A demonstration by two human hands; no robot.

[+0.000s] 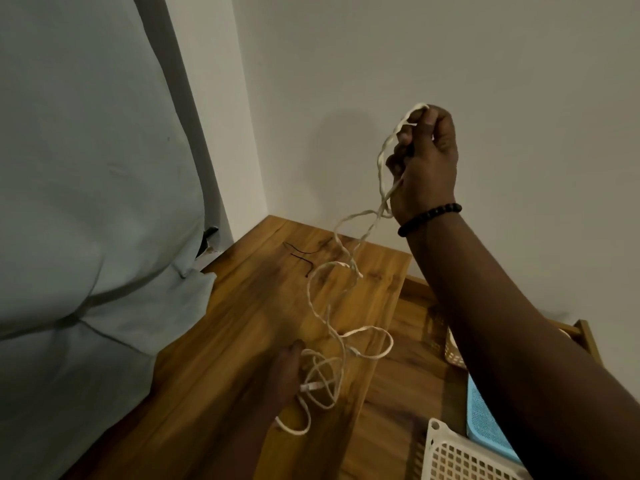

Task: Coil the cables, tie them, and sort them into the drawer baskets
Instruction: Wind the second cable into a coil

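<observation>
White cable hangs tangled from 1 o'clock down to the worktop, loose loops heaped at 6 o'clock. Right hand raised, fingers curled round the cable's upper end. Left hand low and blurred, touching the heap; grip probably loose, cannot tell. Untangling step, coiling not begun. Next: draw cable straight, wind even loops. White basket at 5 o'clock.
</observation>
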